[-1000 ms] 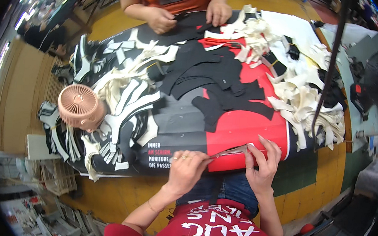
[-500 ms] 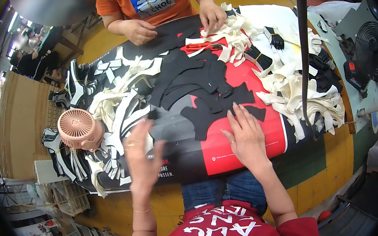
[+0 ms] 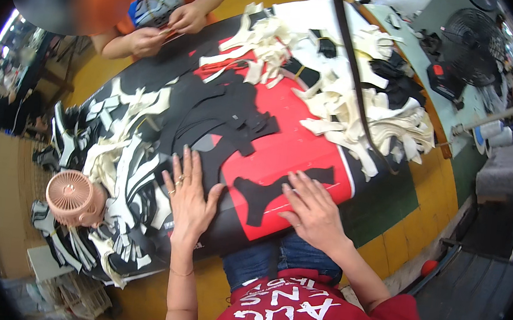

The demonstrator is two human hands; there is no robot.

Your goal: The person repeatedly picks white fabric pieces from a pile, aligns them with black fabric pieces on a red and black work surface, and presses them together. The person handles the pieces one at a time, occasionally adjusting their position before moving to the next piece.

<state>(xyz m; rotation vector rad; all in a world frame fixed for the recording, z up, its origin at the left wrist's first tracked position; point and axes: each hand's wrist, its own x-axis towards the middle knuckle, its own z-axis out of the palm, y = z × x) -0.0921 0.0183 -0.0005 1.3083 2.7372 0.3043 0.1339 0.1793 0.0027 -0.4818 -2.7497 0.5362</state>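
Your extended right hand [image 3: 314, 215] rests on black cut piece [image 3: 259, 195], apparently positioning; left hand [image 3: 190, 206] lies spread, palm-down; neither grips; next adjustment likely calls for light pressure.

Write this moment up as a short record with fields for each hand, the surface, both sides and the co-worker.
left hand: open, palm down, fingers spread, beside overlapping black flat cut pieces; contact unclear
right hand: open, palm down over a separate black curved flat piece, partly covering it
surface: red-and-black printed cover
left side: peach round slotted fan, cream curved pieces
right side: cream curved pieces in a heap
co-worker's hands: close together; anything held too small to tell
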